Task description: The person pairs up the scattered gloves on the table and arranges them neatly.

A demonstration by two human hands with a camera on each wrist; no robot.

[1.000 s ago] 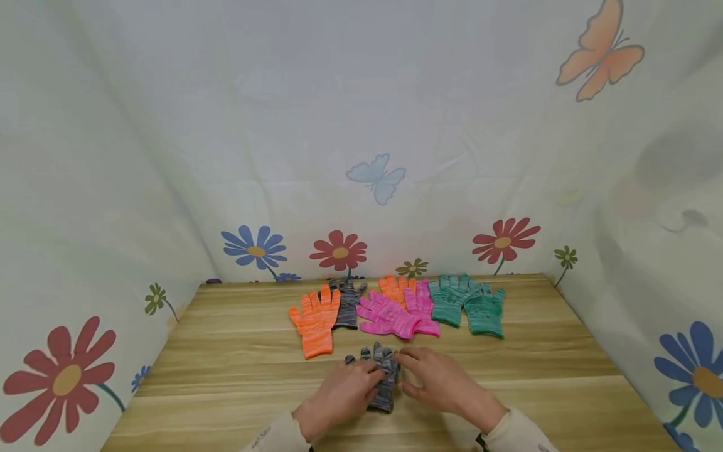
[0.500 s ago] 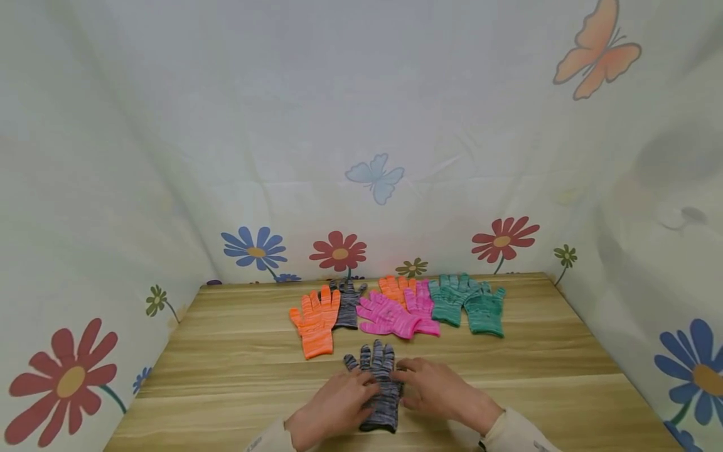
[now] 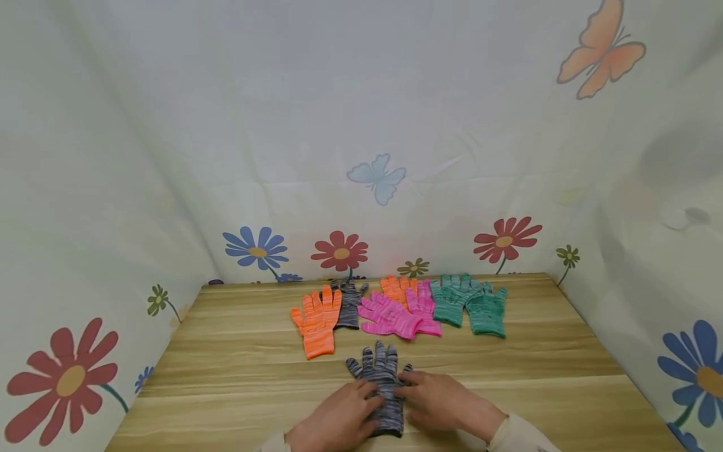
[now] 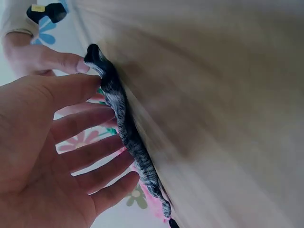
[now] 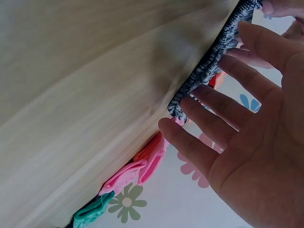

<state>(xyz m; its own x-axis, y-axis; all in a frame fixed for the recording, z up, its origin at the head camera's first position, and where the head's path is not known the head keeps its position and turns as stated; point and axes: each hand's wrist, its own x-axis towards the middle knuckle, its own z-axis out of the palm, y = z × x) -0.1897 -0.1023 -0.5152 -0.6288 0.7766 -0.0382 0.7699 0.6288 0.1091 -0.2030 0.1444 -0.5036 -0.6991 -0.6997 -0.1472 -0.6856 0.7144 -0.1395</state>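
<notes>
A grey-and-black striped knit glove (image 3: 382, 386) lies flat on the wooden table (image 3: 226, 376), fingers pointing away from me. My left hand (image 3: 342, 418) rests flat on its left side with straight fingers (image 4: 90, 156). My right hand (image 3: 437, 402) lies flat on its right side, fingers (image 5: 223, 114) spread along the glove's edge (image 5: 209, 59). In the left wrist view the glove's edge (image 4: 126, 135) shows as a dark strip under the fingertips. Neither hand grips anything.
Behind lie an orange glove (image 3: 316, 320), a second grey glove (image 3: 348, 302), two pink gloves (image 3: 395, 316) over another orange one (image 3: 395, 286), and two green gloves (image 3: 471, 306). Flower-printed cloth walls (image 3: 113, 220) close in the table on three sides.
Both hands have slid back toward me over the striped glove, which now lies flatter and more stretched out, with its fingers uncovered.
</notes>
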